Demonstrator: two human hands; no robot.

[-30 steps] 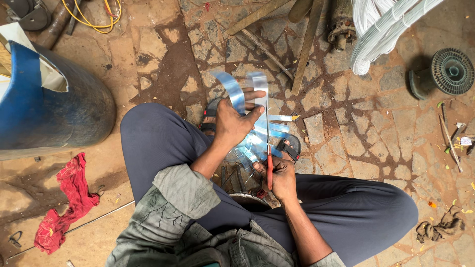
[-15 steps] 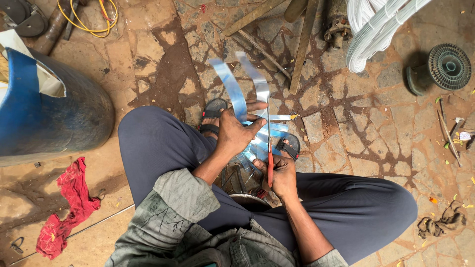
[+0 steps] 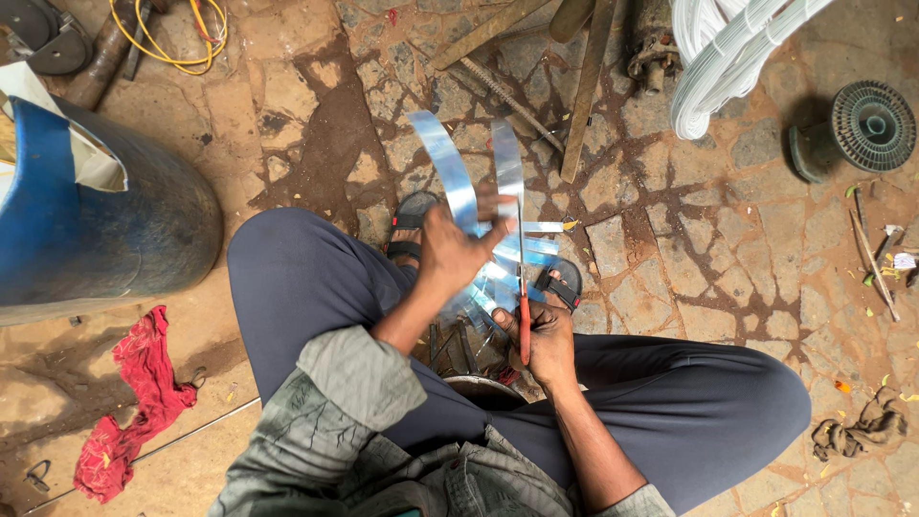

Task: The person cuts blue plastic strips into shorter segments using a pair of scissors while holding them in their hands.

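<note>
Cutting at frame centre: left hand clamping the curved metal strip upright, right hand closed around red-handled snips; next likely requiring blade alignment on the strip edge.

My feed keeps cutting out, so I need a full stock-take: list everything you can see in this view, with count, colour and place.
metal strips: two long ones, shiny silver, held upright at centre
cut strip pieces: several, silver, piled between the feet
snips: one, red handle, at centre
barrel: one, blue, far left
rag: one, red, lower left floor
wire coil: one, yellow, top left
white coil: one bundle, top right
ribbed disc: one, dark green-grey, far right
metal bars: several, rusty, top centre
dark rag: one, lower right
stone floor: brown, cracked
sandals: two, black
left hand: grips the strips
right hand: holds the snips
</note>
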